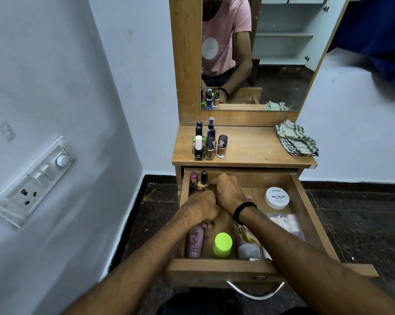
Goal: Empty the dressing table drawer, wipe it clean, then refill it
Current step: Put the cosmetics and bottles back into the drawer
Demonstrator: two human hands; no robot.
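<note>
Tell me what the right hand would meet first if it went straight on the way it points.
Probably the small black-capped bottle standing in the rear left corner of the wooden drawer: the right hand points that way and looks nearly at it. A pink-topped tube stands just left. Depth is unclear.

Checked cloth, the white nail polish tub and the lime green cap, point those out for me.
Checked cloth (296,138), head view, on the middle of its crumpled folds.
White tub (277,197), head view, on the centre of its printed lid.
Lime green cap (223,243), head view, on the cap's rounded top.
</note>
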